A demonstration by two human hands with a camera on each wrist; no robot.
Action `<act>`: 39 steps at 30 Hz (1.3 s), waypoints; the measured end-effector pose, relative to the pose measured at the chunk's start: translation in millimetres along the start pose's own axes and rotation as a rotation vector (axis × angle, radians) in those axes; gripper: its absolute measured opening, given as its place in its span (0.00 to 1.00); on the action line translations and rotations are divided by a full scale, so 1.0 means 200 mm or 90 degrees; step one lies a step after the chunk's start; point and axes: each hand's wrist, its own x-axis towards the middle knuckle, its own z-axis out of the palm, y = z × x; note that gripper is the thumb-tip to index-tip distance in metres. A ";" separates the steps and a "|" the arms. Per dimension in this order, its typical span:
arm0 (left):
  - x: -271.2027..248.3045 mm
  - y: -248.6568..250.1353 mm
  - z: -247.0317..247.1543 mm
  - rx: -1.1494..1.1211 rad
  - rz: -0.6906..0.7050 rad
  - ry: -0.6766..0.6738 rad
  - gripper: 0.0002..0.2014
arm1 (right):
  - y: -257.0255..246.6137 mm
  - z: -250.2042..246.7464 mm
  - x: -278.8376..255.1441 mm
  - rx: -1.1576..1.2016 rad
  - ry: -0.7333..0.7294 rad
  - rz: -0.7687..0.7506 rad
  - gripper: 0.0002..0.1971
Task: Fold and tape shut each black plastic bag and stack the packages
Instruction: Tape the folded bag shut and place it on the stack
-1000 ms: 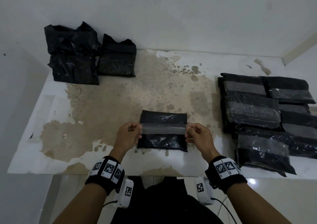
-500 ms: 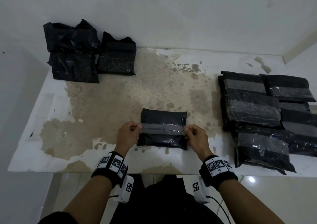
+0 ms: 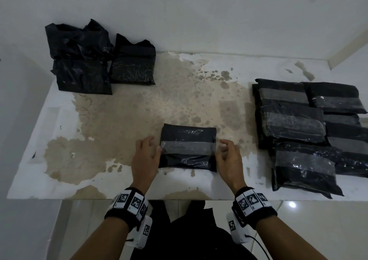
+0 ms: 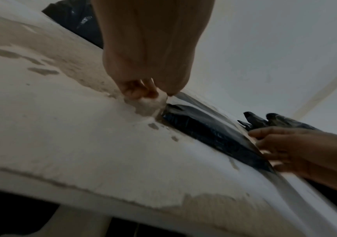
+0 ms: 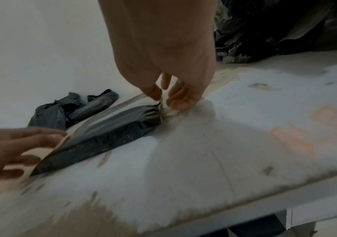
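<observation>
Black plastic bag (image 3: 188,147), folded into a flat packet, lies near the front edge of the worktop (image 3: 123,116), roughly in the middle. A strip of clear tape (image 3: 188,147) runs across it from left to right. The left hand (image 3: 146,160) sits at the packet's left end, thumb and fingers curled onto the tape end there. The right hand (image 3: 229,161) sits at the right end, its fingers bent round that end of the tape; the wrist views are blurred, so the pinch seems likely rather than certain. Taped packages (image 3: 306,132) are stacked at the right of the worktop. Untaped bags (image 3: 95,60) lie at the far left against the wall (image 3: 199,11).
</observation>
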 end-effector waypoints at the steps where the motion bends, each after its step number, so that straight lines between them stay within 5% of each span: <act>1: -0.02 0.02 0.00 0.025 0.046 0.017 0.18 | -0.01 0.00 -0.01 -0.042 0.028 -0.043 0.12; 4: -0.09 0.07 0.05 0.113 0.242 -0.023 0.22 | -0.10 0.02 -0.06 -0.144 0.043 -0.216 0.18; 7: -0.13 0.06 0.16 0.199 0.404 -0.105 0.26 | -0.13 0.13 -0.11 -0.262 -0.057 -0.357 0.23; 9: -0.14 0.04 0.22 0.265 0.434 -0.146 0.28 | -0.09 0.21 -0.15 -0.345 -0.154 -0.381 0.30; 14: -0.14 0.00 0.25 0.354 0.418 -0.170 0.30 | -0.01 0.28 -0.18 -0.451 -0.213 -0.342 0.35; 28: -0.17 0.02 0.26 0.306 0.282 -0.189 0.33 | 0.02 0.19 -0.19 -0.351 -0.054 -0.171 0.37; 34: -0.18 0.03 0.26 0.295 0.263 -0.199 0.34 | -0.06 0.16 -0.15 -0.074 -0.074 -0.086 0.30; 36: -0.18 0.03 0.25 0.281 0.247 -0.206 0.35 | -0.10 0.13 -0.13 0.128 -0.055 -0.003 0.19; 39: -0.19 0.03 0.24 0.231 0.225 -0.208 0.35 | -0.14 0.13 -0.06 0.321 -0.072 0.144 0.16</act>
